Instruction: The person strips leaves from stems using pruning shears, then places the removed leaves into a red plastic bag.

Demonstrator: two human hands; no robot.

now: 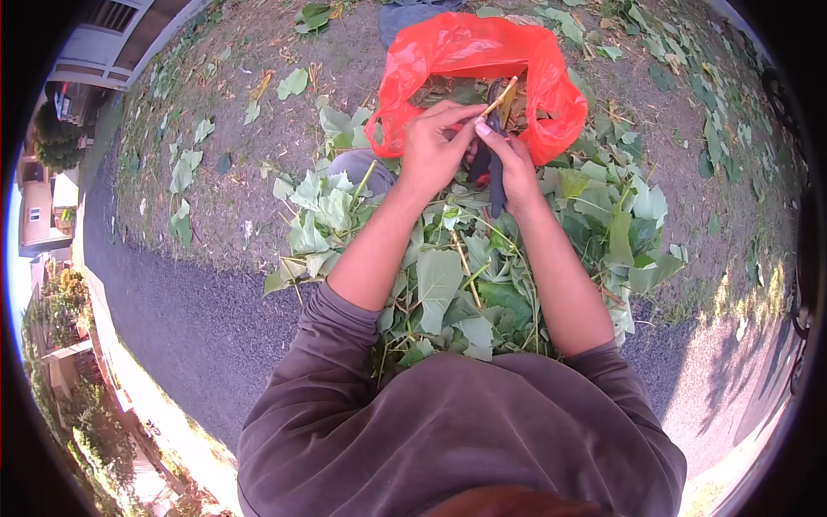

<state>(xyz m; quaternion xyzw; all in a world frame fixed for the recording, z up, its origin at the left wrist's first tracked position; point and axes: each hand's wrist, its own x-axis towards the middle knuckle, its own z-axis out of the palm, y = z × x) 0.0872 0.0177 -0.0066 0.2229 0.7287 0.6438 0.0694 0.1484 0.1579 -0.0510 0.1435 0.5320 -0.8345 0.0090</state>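
My left hand is closed, its fingertips pinching a pale yellow-brown stem that slants up to the right. Right beside it, my right hand is closed around a dark-handled tool that looks like pruning shears; its thumb presses near the lower end of the stem. Fingers hide much of the tool, and some red shows next to it. Both hands are at the near side of an open red plastic bag, which has leafy matter inside. Cut leafy branches are heaped under my forearms.
Loose leaves lie scattered over bare soil. Grey asphalt runs along the near left. A dark blue-grey cloth sits behind the bag. Buildings and a parked car show at the far left.
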